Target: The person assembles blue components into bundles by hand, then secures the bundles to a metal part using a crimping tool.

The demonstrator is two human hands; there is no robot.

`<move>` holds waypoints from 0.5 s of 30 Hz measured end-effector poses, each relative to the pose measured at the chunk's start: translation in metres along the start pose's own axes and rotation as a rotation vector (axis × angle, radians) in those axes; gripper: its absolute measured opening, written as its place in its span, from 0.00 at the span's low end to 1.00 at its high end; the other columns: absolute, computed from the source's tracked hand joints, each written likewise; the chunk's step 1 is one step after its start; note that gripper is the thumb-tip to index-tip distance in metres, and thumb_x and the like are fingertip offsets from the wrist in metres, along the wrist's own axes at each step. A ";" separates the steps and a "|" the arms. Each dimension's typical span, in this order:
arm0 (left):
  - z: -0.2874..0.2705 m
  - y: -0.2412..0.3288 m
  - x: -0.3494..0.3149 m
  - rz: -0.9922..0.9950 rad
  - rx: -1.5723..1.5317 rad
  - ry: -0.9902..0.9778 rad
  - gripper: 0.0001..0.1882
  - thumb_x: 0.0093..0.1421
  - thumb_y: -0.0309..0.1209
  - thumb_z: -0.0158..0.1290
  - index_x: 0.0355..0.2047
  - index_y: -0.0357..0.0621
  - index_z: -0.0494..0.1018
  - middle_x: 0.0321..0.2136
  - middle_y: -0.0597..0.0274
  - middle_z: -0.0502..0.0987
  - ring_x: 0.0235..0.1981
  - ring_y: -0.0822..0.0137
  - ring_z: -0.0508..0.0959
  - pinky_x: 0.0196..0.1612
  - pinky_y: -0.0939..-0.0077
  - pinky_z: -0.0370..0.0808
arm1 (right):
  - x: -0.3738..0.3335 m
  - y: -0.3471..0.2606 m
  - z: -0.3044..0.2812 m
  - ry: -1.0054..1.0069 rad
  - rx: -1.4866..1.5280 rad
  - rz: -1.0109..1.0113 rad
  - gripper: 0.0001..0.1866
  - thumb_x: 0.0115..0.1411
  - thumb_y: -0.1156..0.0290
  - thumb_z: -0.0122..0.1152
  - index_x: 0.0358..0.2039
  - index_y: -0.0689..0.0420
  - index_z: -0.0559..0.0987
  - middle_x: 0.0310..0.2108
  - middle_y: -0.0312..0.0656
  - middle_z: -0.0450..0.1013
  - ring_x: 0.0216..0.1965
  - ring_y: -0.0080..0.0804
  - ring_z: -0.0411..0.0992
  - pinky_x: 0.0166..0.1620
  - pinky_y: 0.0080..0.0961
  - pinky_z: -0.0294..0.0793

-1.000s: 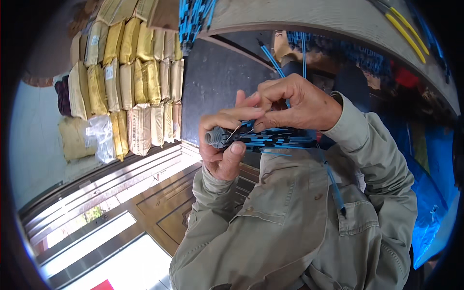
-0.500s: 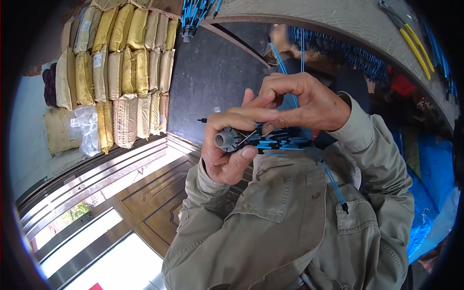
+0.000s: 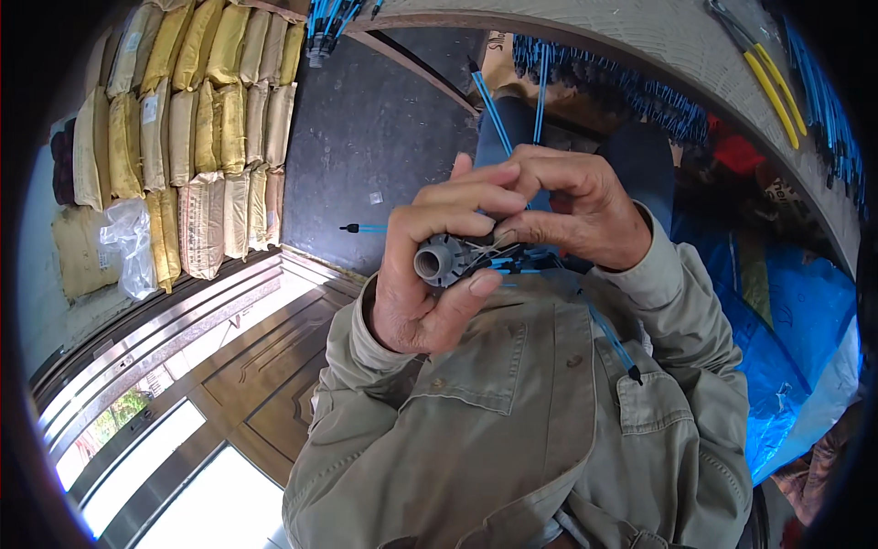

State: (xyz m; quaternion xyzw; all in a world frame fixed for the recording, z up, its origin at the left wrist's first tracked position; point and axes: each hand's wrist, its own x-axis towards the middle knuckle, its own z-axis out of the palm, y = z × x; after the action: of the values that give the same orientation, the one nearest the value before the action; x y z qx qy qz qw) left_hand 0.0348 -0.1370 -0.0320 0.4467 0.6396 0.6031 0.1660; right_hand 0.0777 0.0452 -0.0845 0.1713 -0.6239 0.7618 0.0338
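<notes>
Grey plastic fitting, round with a hollow threaded mouth [image 3: 445,261], sits in the left hand [image 3: 412,297], in front of the wearer's khaki jacket [image 3: 512,439]. Left fingers curl round it, thumb underneath, mouth facing left. Slim blue-and-black tubes [image 3: 523,267] stick out behind it, to the right. Right hand [image 3: 590,206] is bent in close, thumb by some thin pale strands [image 3: 479,245] at the fitting's back; its fingertips are partly hidden, so from here I can't tell what they grip. One loose blue tube with a black tip [image 3: 613,339] lies across the jacket. Yellow-handled metal pliers [image 3: 777,99] on the grey counter [image 3: 631,32]. Brown and yellow wrapped packages [image 3: 183,137] stacked off left.
</notes>
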 end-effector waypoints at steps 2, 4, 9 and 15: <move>0.002 0.000 0.001 0.001 0.005 -0.009 0.16 0.57 0.27 0.50 0.43 0.41 0.58 0.46 0.46 0.69 0.56 0.49 0.64 0.63 0.50 0.42 | -0.001 0.000 -0.001 0.015 0.089 0.071 0.09 0.46 0.74 0.69 0.26 0.59 0.76 0.25 0.33 0.68 0.29 0.21 0.66 0.34 0.20 0.64; 0.003 0.001 0.002 0.005 0.029 -0.025 0.16 0.57 0.28 0.51 0.43 0.41 0.59 0.45 0.46 0.70 0.55 0.50 0.65 0.62 0.49 0.44 | 0.001 -0.004 -0.002 0.024 0.136 0.111 0.09 0.46 0.74 0.68 0.26 0.60 0.75 0.25 0.33 0.68 0.29 0.21 0.66 0.34 0.20 0.64; 0.001 -0.001 0.005 -0.017 0.011 -0.012 0.16 0.57 0.30 0.51 0.41 0.40 0.60 0.42 0.48 0.71 0.52 0.52 0.68 0.62 0.49 0.46 | 0.008 -0.007 -0.011 -0.114 0.154 0.243 0.09 0.47 0.75 0.67 0.26 0.60 0.75 0.25 0.33 0.68 0.29 0.22 0.66 0.33 0.21 0.65; 0.000 -0.006 0.001 -0.028 -0.035 0.078 0.16 0.56 0.32 0.53 0.40 0.41 0.60 0.35 0.54 0.73 0.44 0.58 0.72 0.61 0.49 0.48 | -0.001 0.003 0.005 0.052 -0.078 -0.097 0.08 0.49 0.74 0.66 0.27 0.61 0.74 0.26 0.38 0.69 0.27 0.28 0.68 0.31 0.23 0.67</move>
State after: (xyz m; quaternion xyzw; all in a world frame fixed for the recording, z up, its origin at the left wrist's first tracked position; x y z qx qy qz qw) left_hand 0.0319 -0.1354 -0.0372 0.4107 0.6413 0.6287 0.1571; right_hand 0.0787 0.0399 -0.0871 0.1798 -0.6430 0.7386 0.0935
